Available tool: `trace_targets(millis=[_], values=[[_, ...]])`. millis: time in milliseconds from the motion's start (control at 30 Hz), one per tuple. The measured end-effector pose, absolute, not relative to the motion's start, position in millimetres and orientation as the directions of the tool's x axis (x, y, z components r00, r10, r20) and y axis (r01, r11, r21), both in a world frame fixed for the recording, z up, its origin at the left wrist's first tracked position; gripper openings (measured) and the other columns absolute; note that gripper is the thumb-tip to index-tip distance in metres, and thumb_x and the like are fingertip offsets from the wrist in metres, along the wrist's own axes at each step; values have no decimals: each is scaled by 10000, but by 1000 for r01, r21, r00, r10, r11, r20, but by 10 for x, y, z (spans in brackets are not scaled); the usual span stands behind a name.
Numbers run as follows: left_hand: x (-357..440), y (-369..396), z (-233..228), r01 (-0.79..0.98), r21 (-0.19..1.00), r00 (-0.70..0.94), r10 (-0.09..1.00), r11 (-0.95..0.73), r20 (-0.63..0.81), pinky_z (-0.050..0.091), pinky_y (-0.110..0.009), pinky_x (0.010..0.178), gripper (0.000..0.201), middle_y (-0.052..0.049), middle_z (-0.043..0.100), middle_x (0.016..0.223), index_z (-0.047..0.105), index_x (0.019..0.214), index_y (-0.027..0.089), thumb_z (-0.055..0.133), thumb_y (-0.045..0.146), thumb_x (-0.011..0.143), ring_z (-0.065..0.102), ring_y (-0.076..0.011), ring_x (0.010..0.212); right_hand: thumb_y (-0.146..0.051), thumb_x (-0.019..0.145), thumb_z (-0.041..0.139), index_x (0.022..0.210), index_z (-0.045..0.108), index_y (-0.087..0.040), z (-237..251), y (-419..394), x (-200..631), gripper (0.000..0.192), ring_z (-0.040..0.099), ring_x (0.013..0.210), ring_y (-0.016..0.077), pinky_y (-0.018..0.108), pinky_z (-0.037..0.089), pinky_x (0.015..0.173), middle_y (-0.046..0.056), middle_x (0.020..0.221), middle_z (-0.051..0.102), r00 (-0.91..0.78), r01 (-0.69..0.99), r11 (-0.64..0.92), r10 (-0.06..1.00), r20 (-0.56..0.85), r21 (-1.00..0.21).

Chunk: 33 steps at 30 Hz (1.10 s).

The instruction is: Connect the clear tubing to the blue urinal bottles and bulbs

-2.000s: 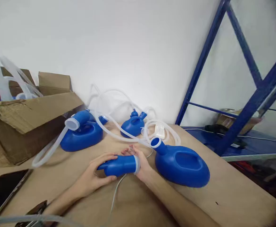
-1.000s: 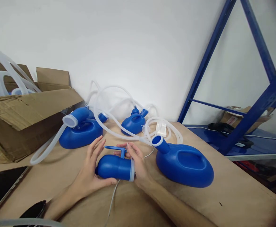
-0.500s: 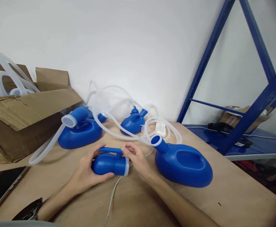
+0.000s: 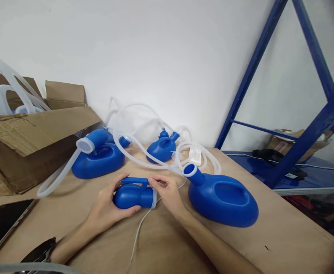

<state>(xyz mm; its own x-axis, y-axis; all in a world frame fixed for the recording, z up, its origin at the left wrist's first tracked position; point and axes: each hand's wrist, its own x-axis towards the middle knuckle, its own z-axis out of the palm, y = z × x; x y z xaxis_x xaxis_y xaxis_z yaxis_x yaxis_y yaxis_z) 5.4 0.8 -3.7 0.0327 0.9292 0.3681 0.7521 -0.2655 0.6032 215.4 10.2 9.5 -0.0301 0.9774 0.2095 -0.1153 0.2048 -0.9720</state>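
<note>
At table centre: small blue funnel (image 4: 134, 196) lies on its side on the brown table (image 4: 269, 232), just left of the big blue bottle (image 4: 223, 202).
Left hand: I see left hand (image 4: 107, 207) curled round the funnel's closed end, thumb under, fingers over the top.
Right hand: right hand (image 4: 167, 192) pinched at the funnel's pale rim (image 4: 154, 198), fingertips together at the handle end; I can't tell what exactly sits between them.
Handle: flat blue bar (image 4: 134, 180) along the top, stiff-looking; I judge it the natural grab point.
Handling: thin-wall moulded plastic, I'd guess light, rigid, smooth and a bit slippery; round body will roll, so grip body plus handle. Not fragile.
Rim: translucent soft-looking ring, likely flexes; I'd not squeeze there.
Cord: thin white line (image 4: 136, 238) runs from under the funnel toward me, limp.
Tubing: clear hoses (image 4: 132, 144) loop behind, soft, springy, prone to snag.
Others: second bottle (image 4: 98, 160) back left with a hose on its neck, smaller blue piece (image 4: 161, 149) by the wall.
Edges: cardboard box (image 4: 26, 140) left, dark phone (image 4: 1, 224) near left, blue steel rack (image 4: 306, 133) right.
</note>
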Motion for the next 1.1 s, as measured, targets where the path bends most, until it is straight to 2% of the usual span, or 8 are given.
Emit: trace_targets(millis=[133,333,500,700,800,967,1033,1100], values=[[91,-11,-51,746,598,29,911,-294,411,647,-76,818,1006,-10,722,1197,551,1313,226,760,731,469,748,-14,1013,-487,686,851,812,766,-175,38,97,2123,347,663,802,191,335,520,813,55,836,742,-15,-197,132,990,138,-971],[161,-35,-38,730,653,-25,947,-201,319,676,-141,930,1018,11,660,1326,510,1341,262,756,734,473,739,-24,1074,-424,629,913,873,725,-171,-70,100,2046,398,654,896,168,290,499,864,45,910,726,-7,-331,85,996,92,-940],[162,-6,-11,689,670,7,927,-276,375,646,-86,857,1005,-9,688,1272,495,1353,244,752,713,501,738,-5,1027,-460,682,875,918,699,-175,-40,131,2062,409,675,972,220,365,512,935,78,1004,726,-49,-262,104,992,120,-960],[92,106,91,573,815,-82,984,-82,156,618,-121,905,1069,1,682,1271,369,1423,322,733,731,505,714,-35,1100,-443,873,726,1387,629,-262,7,67,2136,554,518,1353,263,433,352,1187,82,1421,584,-195,110,415,900,390,-903],[18,219,90,516,857,-166,980,-9,111,579,-102,856,1038,-4,654,1323,408,1384,300,713,754,502,698,-41,1082,-428,926,670,1450,575,-321,165,-24,2198,543,448,1416,253,421,344,1201,64,1527,464,-237,278,541,839,490,-793],[-72,346,46,517,853,-186,982,68,35,543,-85,819,1097,-19,662,1298,453,1386,276,700,798,453,673,-51,1058,-322,959,606,1234,721,-244,738,-144,2678,308,546,1273,268,452,397,1128,108,1303,631,-235,667,694,543,806,-272],[-76,356,48,544,831,-177,984,112,-17,554,-105,847,1117,-12,663,1282,443,1409,313,679,826,445,668,-62,1069,-403,954,601,1166,747,-229,976,-104,3064,310,566,1221,299,491,406,1096,120,1219,675,-184,786,568,591,786,-243],[-71,354,55,574,808,-185,982,130,-27,569,-132,887,1168,-25,645,1307,417,1445,314,646,860,438,664,-84,1099,-538,950,563,1166,752,-234,1144,10,3506,418,563,1223,331,522,395,1092,129,1242,677,-96,838,411,758,645,-358]])
